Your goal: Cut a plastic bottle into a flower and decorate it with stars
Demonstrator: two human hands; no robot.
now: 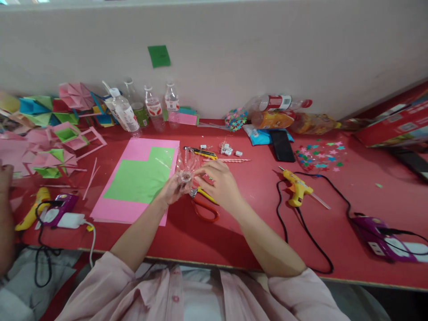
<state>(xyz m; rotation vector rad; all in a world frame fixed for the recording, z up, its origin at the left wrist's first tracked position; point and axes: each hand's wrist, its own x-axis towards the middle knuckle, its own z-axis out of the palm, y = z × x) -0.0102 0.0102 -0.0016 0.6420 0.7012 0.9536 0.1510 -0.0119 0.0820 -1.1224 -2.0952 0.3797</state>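
My left hand (174,189) is closed around a cut clear plastic bottle top (186,177), whose round neck faces me and whose clear strips spread out beyond it. My right hand (217,182) has bent fingers, with the tips pinched at the right side of that plastic; the exact contact is small and blurred. Under and beside the hands lie scissors with red-orange handles (206,211). A yellow and black utility knife (203,153) lies just behind. Left of my left hand are pink sheets (107,208) with a green sheet (140,178) on top.
A yellow glue gun (298,189) with a black cord lies at right, near a phone (282,145) and a star-covered clear piece (321,156). Bottles (172,103) stand along the wall. Paper lanterns (53,158) and another person's arm (6,214) are at left.
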